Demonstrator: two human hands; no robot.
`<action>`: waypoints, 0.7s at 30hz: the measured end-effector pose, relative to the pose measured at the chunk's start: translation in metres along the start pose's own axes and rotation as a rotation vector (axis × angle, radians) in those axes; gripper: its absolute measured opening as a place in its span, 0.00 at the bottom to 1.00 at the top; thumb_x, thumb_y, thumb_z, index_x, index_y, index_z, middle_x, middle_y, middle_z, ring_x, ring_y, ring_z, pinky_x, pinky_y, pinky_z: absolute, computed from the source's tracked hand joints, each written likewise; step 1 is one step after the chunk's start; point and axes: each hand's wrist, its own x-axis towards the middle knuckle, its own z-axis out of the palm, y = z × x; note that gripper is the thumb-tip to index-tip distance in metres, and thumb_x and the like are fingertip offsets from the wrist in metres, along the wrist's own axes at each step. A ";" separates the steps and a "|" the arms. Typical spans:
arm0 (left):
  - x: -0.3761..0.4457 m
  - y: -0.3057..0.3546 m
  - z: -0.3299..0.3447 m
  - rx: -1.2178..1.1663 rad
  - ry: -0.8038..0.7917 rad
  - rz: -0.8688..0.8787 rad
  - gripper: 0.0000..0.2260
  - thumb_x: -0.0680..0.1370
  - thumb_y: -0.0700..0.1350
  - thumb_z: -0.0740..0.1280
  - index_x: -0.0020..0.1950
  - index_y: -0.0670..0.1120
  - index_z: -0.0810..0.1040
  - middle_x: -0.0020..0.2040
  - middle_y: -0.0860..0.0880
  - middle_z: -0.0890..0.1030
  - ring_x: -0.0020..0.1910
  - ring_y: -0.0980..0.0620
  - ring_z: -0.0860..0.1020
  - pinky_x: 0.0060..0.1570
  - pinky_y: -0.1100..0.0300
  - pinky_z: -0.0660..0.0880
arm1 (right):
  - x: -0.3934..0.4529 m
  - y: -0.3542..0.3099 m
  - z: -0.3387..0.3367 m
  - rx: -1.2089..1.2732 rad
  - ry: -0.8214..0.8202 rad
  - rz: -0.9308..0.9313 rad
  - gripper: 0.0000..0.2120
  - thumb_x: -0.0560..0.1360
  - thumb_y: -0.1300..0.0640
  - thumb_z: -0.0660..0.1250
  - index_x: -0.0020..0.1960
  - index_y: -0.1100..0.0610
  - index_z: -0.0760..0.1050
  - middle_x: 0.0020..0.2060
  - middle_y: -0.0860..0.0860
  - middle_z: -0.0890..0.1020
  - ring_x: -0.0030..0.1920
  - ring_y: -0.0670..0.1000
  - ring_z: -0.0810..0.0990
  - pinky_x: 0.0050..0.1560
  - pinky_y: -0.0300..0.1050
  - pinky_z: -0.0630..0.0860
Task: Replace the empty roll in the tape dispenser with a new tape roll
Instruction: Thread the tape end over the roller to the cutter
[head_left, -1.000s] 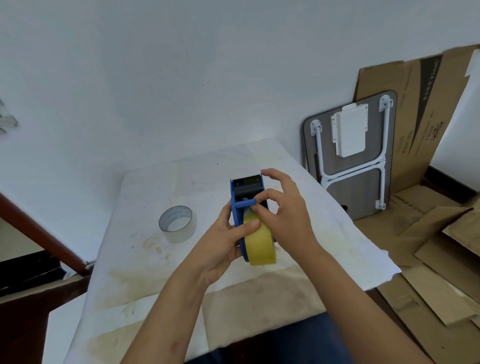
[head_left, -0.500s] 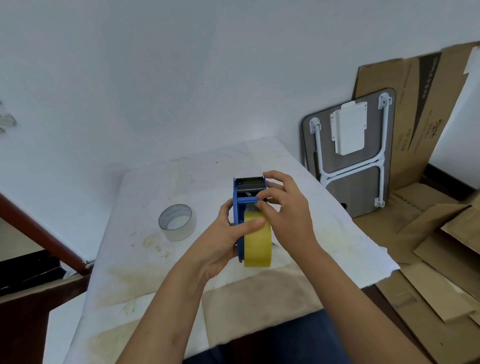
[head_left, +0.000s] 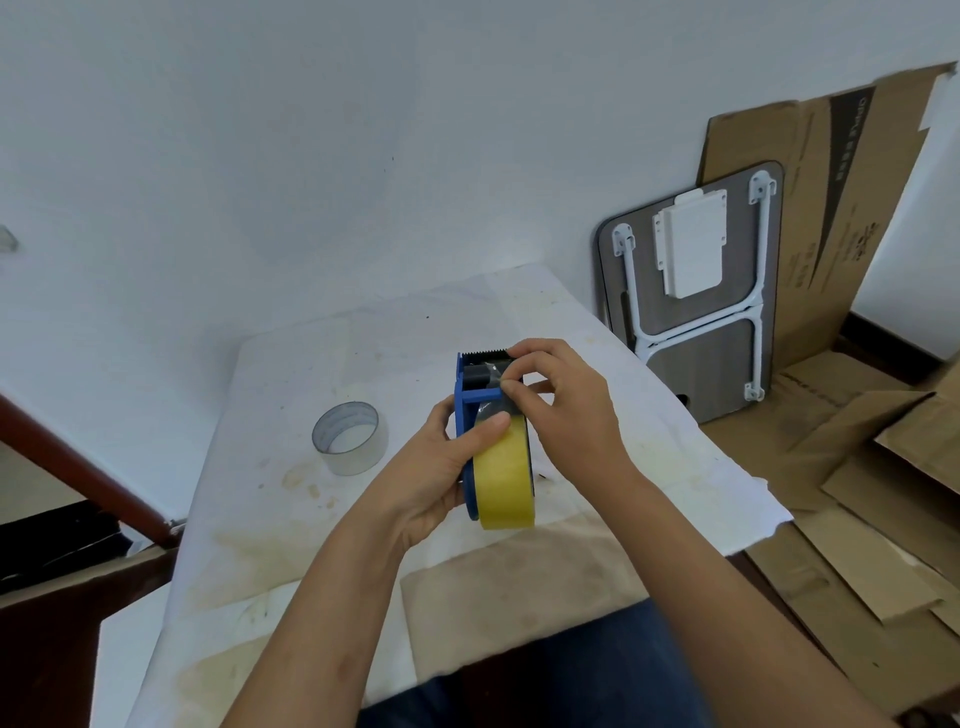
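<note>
A blue tape dispenser (head_left: 467, 395) is held above the table, its toothed cutter pointing away from me. A yellowish new tape roll (head_left: 505, 475) sits in it. My left hand (head_left: 441, 467) grips the dispenser from the left, thumb pressed on top of the roll. My right hand (head_left: 563, 405) is at the dispenser's front, thumb and forefinger pinching the clear tape end over the black roller. An empty clear roll core (head_left: 349, 437) lies on the table to the left, apart from both hands.
The table (head_left: 322, 519) is covered with stained white paper and stands against a white wall. A folded grey lap table (head_left: 691, 291) leans on the wall at right, with flattened cardboard (head_left: 857, 493) on the floor. A dark wooden rail (head_left: 78, 462) runs at left.
My right hand's fingers have moved forward from the roll to the roller, drawing the tape end along. The dispenser has tilted slightly; my left hand keeps its grip.
</note>
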 end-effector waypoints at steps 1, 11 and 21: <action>-0.001 0.000 0.000 0.017 0.007 0.002 0.36 0.66 0.52 0.76 0.73 0.55 0.69 0.60 0.46 0.83 0.56 0.43 0.84 0.58 0.40 0.80 | 0.001 -0.001 0.000 -0.035 -0.018 -0.015 0.03 0.75 0.61 0.68 0.45 0.56 0.80 0.53 0.44 0.79 0.54 0.43 0.77 0.53 0.37 0.75; -0.003 0.008 -0.001 0.201 -0.024 -0.002 0.44 0.60 0.53 0.79 0.74 0.60 0.64 0.57 0.47 0.83 0.55 0.42 0.84 0.60 0.39 0.79 | 0.009 -0.012 -0.006 -0.199 -0.128 -0.113 0.01 0.76 0.59 0.66 0.46 0.54 0.77 0.46 0.49 0.81 0.49 0.51 0.77 0.54 0.48 0.73; 0.001 0.010 -0.003 0.208 0.017 0.022 0.37 0.67 0.55 0.77 0.73 0.58 0.65 0.57 0.46 0.83 0.52 0.44 0.85 0.55 0.43 0.82 | 0.015 -0.019 -0.007 -0.257 -0.110 -0.123 0.04 0.78 0.57 0.64 0.48 0.55 0.77 0.43 0.43 0.75 0.44 0.48 0.74 0.51 0.44 0.70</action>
